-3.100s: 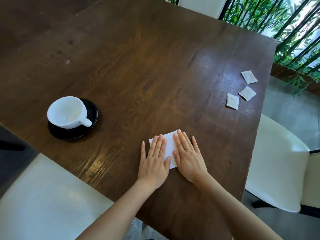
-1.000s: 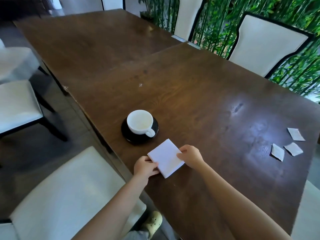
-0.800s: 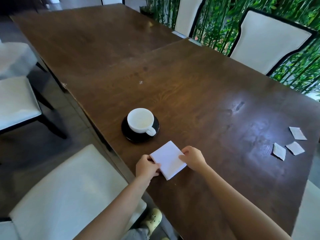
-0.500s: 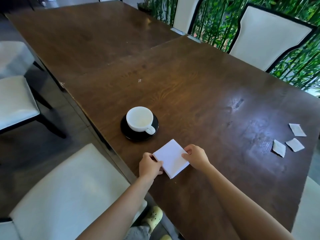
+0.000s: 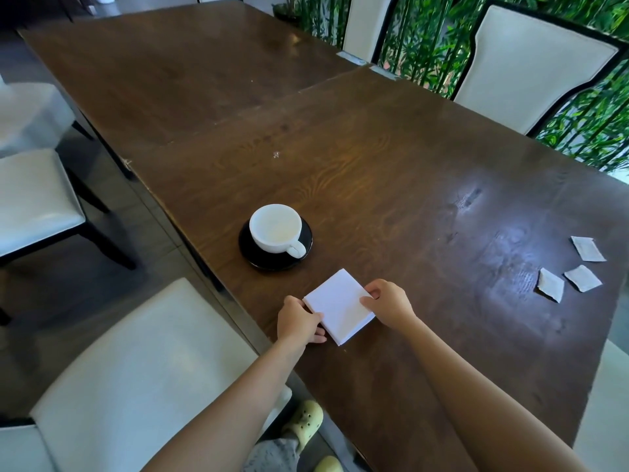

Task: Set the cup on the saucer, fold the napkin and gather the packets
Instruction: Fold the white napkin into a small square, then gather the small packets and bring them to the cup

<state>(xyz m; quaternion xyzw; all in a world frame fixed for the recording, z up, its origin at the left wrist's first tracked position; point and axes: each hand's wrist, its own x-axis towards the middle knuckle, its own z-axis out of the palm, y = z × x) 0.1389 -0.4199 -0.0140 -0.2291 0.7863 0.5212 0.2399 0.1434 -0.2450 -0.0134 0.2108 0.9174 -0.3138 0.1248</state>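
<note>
A white cup (image 5: pixel 275 227) stands upright on a black saucer (image 5: pixel 306 233), its handle turned toward me. Just in front of the saucer lies a white napkin (image 5: pixel 337 305), folded into a small square, near the table's front edge. My left hand (image 5: pixel 298 322) pinches its left corner and my right hand (image 5: pixel 388 303) pinches its right corner. Three pale packets lie apart from each other at the far right of the table: one packet (image 5: pixel 587 248) furthest back, a second packet (image 5: pixel 582 278) and a third packet (image 5: pixel 550 289) nearer me.
The dark wooden table (image 5: pixel 374 158) stretches far back and to the left. A white chair seat (image 5: pixel 136 376) stands right below the table's front edge. More white chairs stand at the left (image 5: pixel 30 195) and at the back right (image 5: pixel 531 66), before green bamboo.
Since 3.1 s ago the napkin went from pressed flat under both palms to a small square held at its corners. In the last second the view shifted slightly and the hands stayed on the napkin.
</note>
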